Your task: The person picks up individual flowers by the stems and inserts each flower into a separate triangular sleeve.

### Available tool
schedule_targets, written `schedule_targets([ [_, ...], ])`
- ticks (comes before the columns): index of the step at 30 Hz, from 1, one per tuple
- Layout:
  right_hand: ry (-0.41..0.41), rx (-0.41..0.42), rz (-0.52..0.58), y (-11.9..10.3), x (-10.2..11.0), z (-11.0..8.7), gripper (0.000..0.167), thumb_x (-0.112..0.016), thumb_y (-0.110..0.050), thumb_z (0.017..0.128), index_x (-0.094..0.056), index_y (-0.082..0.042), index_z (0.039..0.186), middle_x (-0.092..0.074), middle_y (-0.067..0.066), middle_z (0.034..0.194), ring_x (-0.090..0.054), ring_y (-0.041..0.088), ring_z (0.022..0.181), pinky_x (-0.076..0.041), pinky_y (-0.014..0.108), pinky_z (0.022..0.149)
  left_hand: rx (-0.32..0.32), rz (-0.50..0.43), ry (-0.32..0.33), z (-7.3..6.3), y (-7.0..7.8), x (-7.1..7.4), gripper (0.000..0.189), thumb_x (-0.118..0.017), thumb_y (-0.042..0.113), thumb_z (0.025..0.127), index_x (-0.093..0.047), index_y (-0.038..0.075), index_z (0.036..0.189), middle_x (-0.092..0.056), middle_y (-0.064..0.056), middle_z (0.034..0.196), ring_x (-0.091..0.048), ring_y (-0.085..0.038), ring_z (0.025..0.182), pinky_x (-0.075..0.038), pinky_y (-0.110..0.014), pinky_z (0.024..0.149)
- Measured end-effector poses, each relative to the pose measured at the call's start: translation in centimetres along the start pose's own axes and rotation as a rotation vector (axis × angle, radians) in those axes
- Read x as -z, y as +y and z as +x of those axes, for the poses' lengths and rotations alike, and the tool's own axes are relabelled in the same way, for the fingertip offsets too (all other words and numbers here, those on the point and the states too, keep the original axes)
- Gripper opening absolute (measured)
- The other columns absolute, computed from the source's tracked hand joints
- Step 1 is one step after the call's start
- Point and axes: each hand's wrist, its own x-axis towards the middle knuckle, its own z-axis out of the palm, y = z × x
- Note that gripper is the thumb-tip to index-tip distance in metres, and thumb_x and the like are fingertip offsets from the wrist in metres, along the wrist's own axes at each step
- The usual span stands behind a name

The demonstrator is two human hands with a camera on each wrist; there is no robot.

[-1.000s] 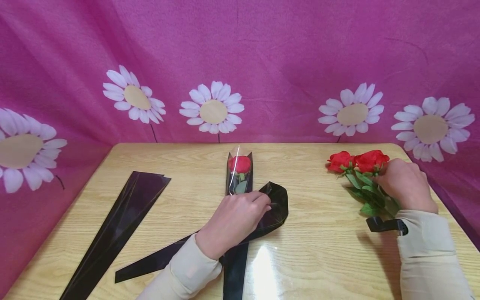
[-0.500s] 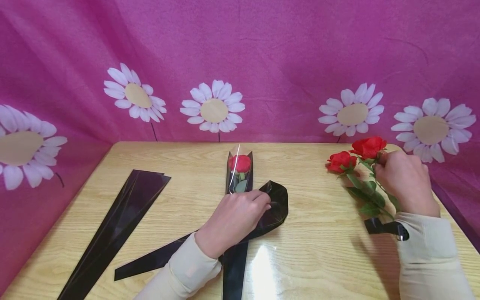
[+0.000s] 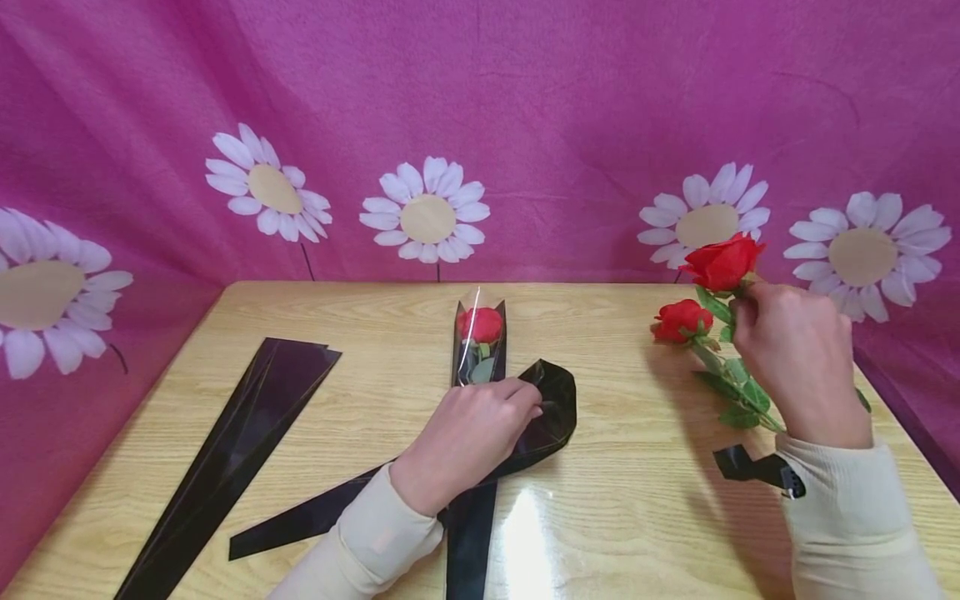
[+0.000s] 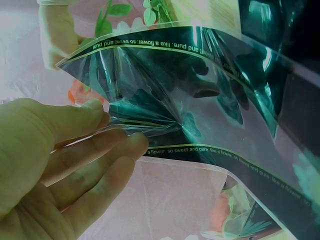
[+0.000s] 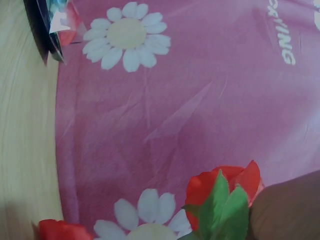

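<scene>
My left hand (image 3: 472,442) pinches the clear film at the mouth of a black flower sleeve (image 4: 240,165), holding it spread apart; printed lettering runs along its edges. That sleeve lies slantwise across a second black sleeve (image 3: 471,542), which has a red rose (image 3: 480,325) inside behind clear film. At the right my right hand (image 3: 802,362) grips an artificial red rose (image 3: 722,262) just below its bloom, raised off the table. Another red rose (image 3: 681,321) lies on the table below and left of it. The held rose's lower stem is mostly hidden by my hand and forearm.
More flat black sleeves (image 3: 232,458) lie stacked at the left of the wooden table (image 3: 615,517). A pink cloth (image 3: 555,125) printed with white daisies hangs behind the table's far edge. A black strap (image 3: 753,467) sticks out from my right wrist.
My right hand has lifted one rose up and slightly left, away from the other rose, which stays on the table. The left hand and its sleeve have hardly moved.
</scene>
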Motion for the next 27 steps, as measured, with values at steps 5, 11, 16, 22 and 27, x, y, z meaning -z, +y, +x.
schedule_targets([
  [5, 0.111, 0.022, 0.02, -1.1, 0.7, -0.2, 0.018, -0.056, -0.006, 0.094, -0.071, 0.003, 0.09, -0.066, 0.033, 0.075, -0.056, 0.057, 0.066, -0.034, 0.07, 0.056, -0.001, -0.006, -0.006, 0.1, 0.0, 0.0, 0.009, -0.072, 0.024, 0.098, -0.074, 0.015, 0.095, -0.077, 0.006, 0.09, -0.073, -0.008, 0.074, -0.062, -0.03, 0.065],
  [11, 0.216, 0.068, 0.054, -1.9, 1.3, -0.4, 0.017, -0.058, -0.007, 0.094, -0.071, 0.001, 0.087, -0.067, 0.032, 0.074, -0.059, 0.056, 0.068, -0.032, 0.065, 0.053, 0.002, -0.004, -0.008, 0.0, 0.1, 0.1, 0.009, -0.072, 0.024, 0.098, -0.073, 0.015, 0.095, -0.077, 0.007, 0.089, -0.073, -0.008, 0.074, -0.061, -0.03, 0.064],
  [16, 0.302, 0.11, 0.072, -2.2, 1.7, -0.4, 0.016, -0.062, -0.01, 0.094, -0.074, 0.0, 0.091, -0.069, 0.031, 0.076, -0.062, 0.054, 0.07, -0.03, 0.062, 0.053, 0.008, -0.005, -0.013, 0.0, 0.1, 0.1, 0.009, -0.072, 0.024, 0.098, -0.074, 0.015, 0.096, -0.077, 0.007, 0.09, -0.074, -0.008, 0.075, -0.062, -0.03, 0.064],
  [22, 0.394, 0.098, 0.161, -2.7, 2.2, -0.5, 0.018, -0.066, -0.016, 0.096, -0.074, 0.0, 0.091, -0.072, 0.025, 0.078, -0.065, 0.007, 0.066, -0.037, 0.038, 0.058, 0.006, -0.003, -0.009, 0.0, 0.1, 0.0, 0.009, -0.072, 0.024, 0.098, -0.074, 0.015, 0.096, -0.077, 0.007, 0.09, -0.074, -0.008, 0.075, -0.061, -0.03, 0.063],
  [27, 0.449, 0.042, 0.297, -2.9, 2.5, -0.6, 0.024, -0.07, -0.022, 0.094, -0.079, -0.001, 0.088, -0.075, -0.02, 0.073, -0.032, -0.035, 0.069, -0.022, 0.008, 0.064, 0.009, -0.004, -0.013, 0.0, 0.1, -0.1, 0.009, -0.072, 0.024, 0.098, -0.074, 0.015, 0.097, -0.077, 0.006, 0.091, -0.074, -0.009, 0.075, -0.062, -0.03, 0.064],
])
